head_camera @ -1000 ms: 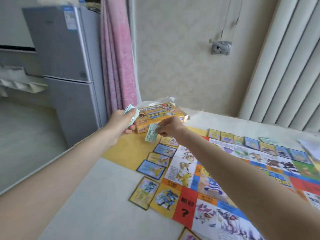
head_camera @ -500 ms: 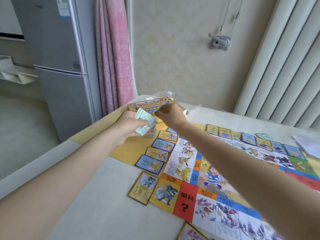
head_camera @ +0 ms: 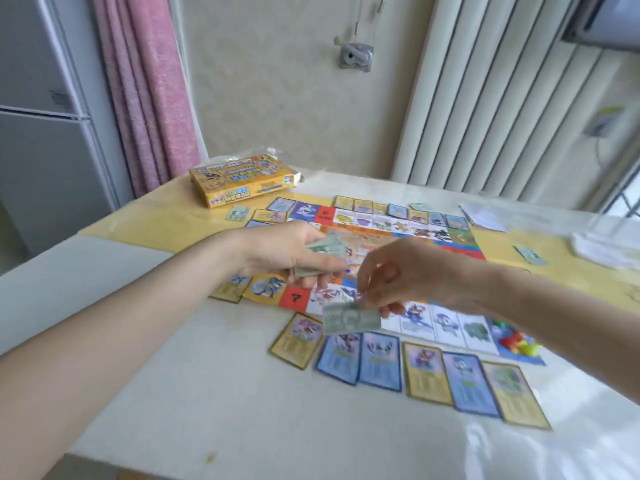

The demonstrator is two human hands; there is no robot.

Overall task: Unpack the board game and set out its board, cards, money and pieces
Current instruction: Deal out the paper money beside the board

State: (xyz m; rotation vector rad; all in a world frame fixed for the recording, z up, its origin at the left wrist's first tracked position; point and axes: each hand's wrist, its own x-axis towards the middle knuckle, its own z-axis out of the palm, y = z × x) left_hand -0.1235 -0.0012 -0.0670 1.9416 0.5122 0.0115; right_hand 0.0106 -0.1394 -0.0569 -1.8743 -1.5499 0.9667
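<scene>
With the left hand (head_camera: pixel 287 251) gripping the money stack (head_camera: pixel 323 254) over the board (head_camera: pixel 446 327), the right hand (head_camera: pixel 401 278) pinches one banknote (head_camera: pixel 350 320) and should lay it flat beside the near cards (head_camera: pixel 424 372), not overlapping them.

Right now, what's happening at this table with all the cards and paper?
A person is setting out a board game. The left hand grips a small stack of play money, while the right hand pinches a single green note over the near edge of the board. Cards already lie in rows around the board, the yellow game box sits at the far corner, and some coloured pieces rest on the board's right corner.
</scene>
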